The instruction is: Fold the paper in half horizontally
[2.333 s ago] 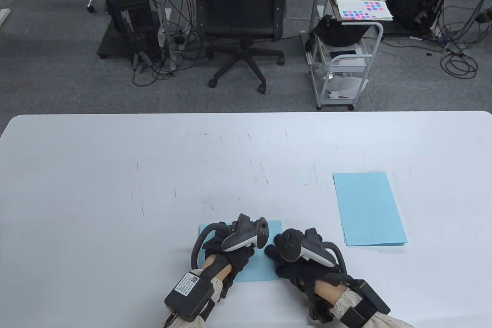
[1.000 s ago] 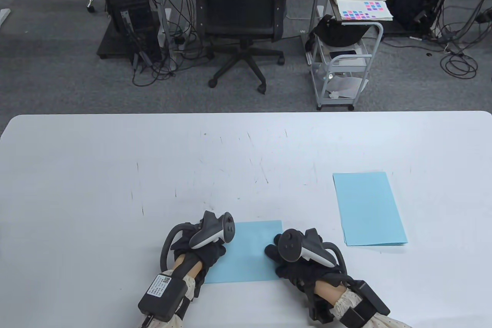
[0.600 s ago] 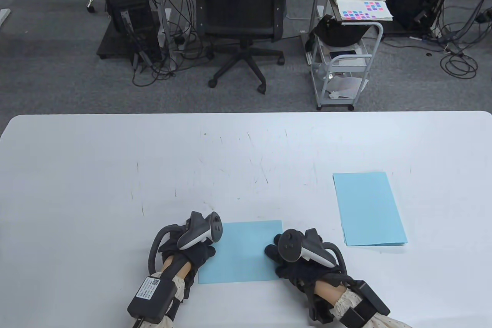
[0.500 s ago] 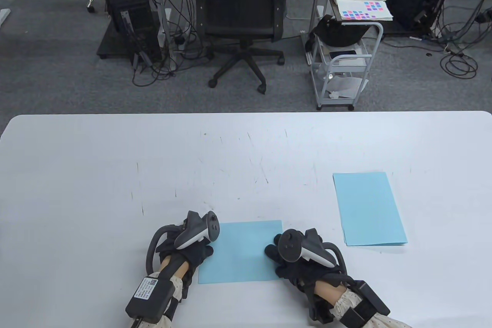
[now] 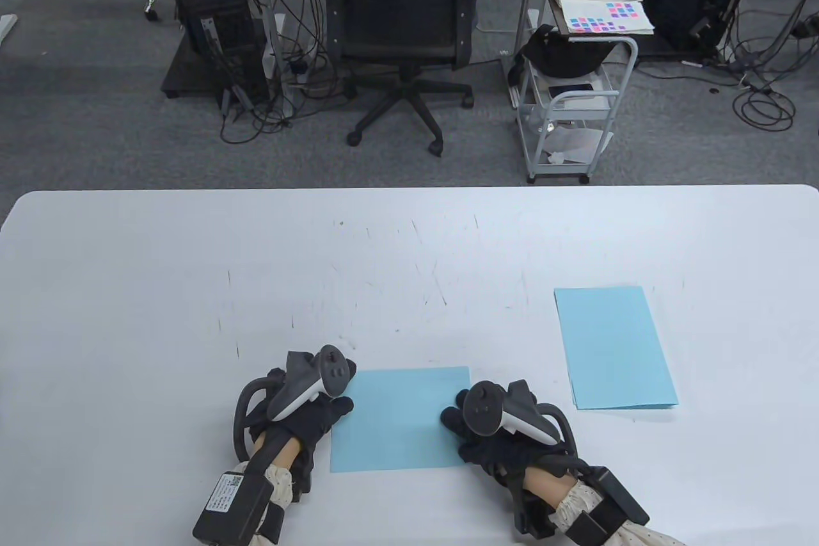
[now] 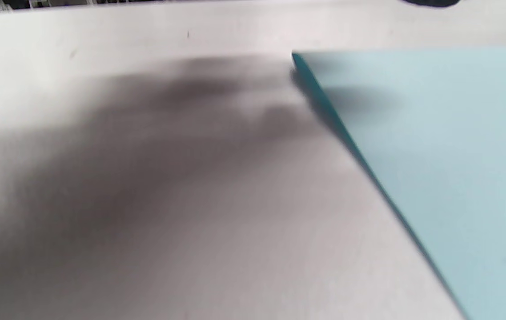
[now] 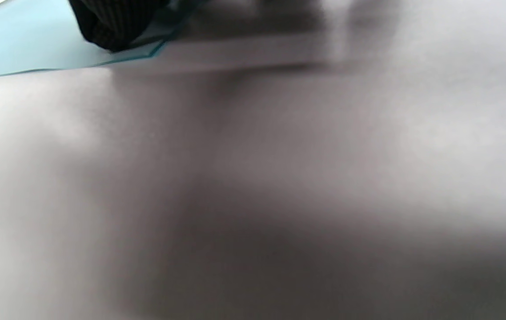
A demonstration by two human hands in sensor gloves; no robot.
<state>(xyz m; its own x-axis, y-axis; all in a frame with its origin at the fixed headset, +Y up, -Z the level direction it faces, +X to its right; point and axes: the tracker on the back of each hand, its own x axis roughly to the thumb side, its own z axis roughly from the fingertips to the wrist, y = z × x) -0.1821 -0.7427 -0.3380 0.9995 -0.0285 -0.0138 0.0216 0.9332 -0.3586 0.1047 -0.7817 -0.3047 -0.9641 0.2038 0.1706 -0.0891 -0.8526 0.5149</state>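
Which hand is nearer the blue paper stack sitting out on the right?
Right. The right hand is between the folded sheet and the stack; the left hand is beyond the sheet's far side.

Both hands in black knit sensor gloves, left hand (image 5: 306, 421) and right hand (image 5: 492, 443), each with a grey-and-white controller-style tracker on the back, black wrist box (left one white-labelled), bare skin gap, cream dotted sleeves.
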